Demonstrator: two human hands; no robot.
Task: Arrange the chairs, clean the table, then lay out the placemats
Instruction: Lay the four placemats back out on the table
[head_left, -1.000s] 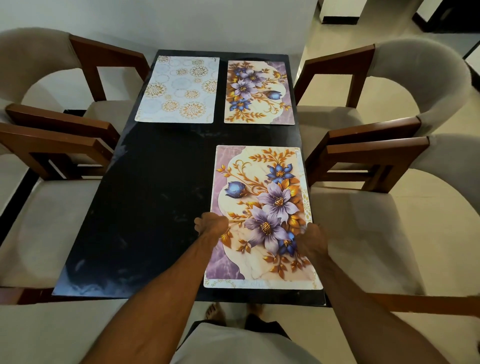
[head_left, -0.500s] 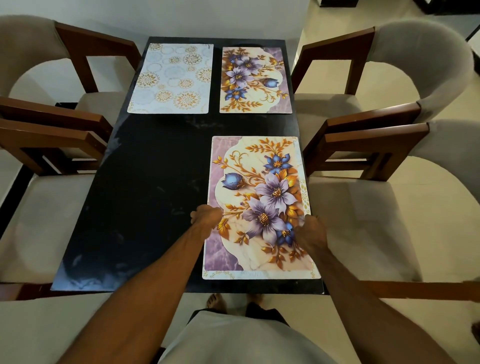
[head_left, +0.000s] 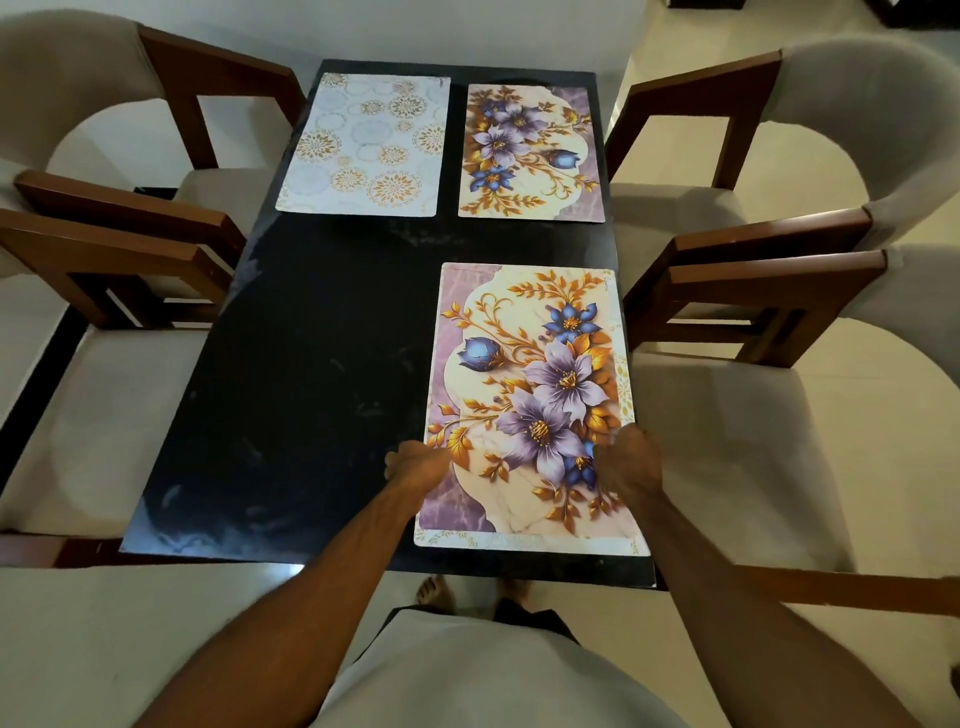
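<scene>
Placemat (head_left: 530, 384) is lying lengthwise away from the person on the near right of the table (head_left: 311, 364), with the left hand (head_left: 415, 464) gripping its left edge and the right hand (head_left: 631, 460) gripping its right edge.

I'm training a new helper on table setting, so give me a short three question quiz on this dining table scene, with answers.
1. How many placemats lie on the black table?
2. True or false: the white and gold circle-pattern placemat lies at the near right.
3. Which placemat do both hands hold? A the far floral placemat; B the near floral placemat; C the circle-pattern one.

Key
1. Three.
2. False: it is at the far left; the near left spot holds no placemat.
3. B: the left hand grips its left edge, the right hand its right edge.
</scene>
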